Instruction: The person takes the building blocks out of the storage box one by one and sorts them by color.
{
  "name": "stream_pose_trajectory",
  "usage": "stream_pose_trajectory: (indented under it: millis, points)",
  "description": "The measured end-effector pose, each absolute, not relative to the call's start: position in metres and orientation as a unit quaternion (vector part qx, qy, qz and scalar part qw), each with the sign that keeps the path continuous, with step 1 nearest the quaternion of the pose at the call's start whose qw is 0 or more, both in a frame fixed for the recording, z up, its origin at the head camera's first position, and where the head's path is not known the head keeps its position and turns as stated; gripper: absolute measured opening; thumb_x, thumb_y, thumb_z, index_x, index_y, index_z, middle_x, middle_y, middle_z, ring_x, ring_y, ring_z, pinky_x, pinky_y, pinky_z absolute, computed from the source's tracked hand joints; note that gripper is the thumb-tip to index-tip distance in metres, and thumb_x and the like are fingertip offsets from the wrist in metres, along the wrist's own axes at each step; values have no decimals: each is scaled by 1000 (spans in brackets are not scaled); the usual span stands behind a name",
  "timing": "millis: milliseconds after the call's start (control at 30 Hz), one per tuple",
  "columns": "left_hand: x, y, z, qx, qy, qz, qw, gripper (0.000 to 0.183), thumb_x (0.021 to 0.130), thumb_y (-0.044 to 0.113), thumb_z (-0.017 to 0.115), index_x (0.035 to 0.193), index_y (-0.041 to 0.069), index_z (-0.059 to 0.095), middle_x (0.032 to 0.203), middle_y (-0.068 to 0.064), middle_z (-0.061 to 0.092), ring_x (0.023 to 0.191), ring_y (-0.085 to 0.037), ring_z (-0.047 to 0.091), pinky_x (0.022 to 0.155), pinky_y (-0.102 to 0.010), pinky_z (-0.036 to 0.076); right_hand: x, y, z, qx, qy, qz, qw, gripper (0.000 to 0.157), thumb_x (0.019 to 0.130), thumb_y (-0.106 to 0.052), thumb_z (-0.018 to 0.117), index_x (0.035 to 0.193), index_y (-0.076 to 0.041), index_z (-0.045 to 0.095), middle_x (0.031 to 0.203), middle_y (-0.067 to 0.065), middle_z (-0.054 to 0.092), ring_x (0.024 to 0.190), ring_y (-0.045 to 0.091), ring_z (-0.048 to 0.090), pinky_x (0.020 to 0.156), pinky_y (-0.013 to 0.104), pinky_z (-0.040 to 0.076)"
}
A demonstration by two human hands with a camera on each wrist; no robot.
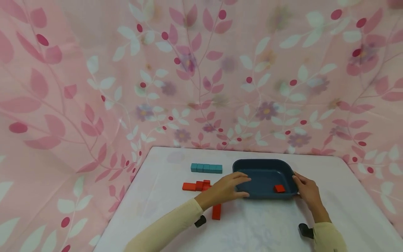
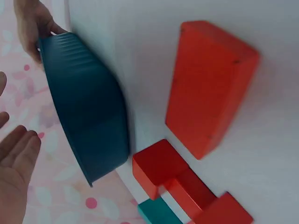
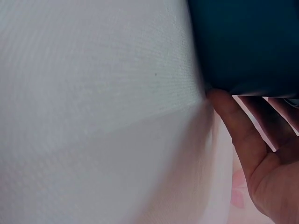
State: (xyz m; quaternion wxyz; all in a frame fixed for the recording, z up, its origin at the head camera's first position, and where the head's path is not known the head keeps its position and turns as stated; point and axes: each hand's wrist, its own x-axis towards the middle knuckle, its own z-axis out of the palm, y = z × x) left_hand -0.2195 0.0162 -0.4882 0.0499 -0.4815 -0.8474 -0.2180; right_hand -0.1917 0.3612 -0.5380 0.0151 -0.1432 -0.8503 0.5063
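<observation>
A dark blue plastic basin (image 1: 259,178) sits on the white table, with one red block (image 1: 279,189) inside toward its right end. My right hand (image 1: 308,190) grips the basin's right end, thumb at the rim and fingers against the outside; the right wrist view shows those fingers (image 3: 238,130) at the basin's lower edge. Near the basin's left end, my left hand (image 1: 225,189) has its fingers spread and holds nothing. In the left wrist view, this left hand (image 2: 16,172) appears apart from the basin wall (image 2: 88,107).
Red blocks (image 1: 189,187) lie left of the basin, partly hidden by the left forearm; one long red block (image 1: 216,211) lies nearer. Behind them runs a row of teal blocks (image 1: 206,168). A flowered pink cloth (image 1: 201,87) hangs behind the table (image 1: 163,210).
</observation>
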Motion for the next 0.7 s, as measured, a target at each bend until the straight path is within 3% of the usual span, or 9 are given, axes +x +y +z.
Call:
stream_pose_trajectory:
  millis: [333,700]
  points:
    - [-252,80,-501,-509,-848,-143,-21,51,94,41,63,140,18,55,137,8,52,125,-3,46,105,-16,34,-192,362,-540,-138,-854,502,11,61,102,-47,40,149,-8,35,148,31,31,118,42,45,67,35,59]
    - [-268,146,-506,-529,-842,-10,-104,62,92,35,68,148,28,43,144,13,44,130,3,38,105,-10,27,-193,362,-539,-144,-855,498,17,60,102,-47,41,149,-9,37,146,32,34,114,42,48,67,36,59]
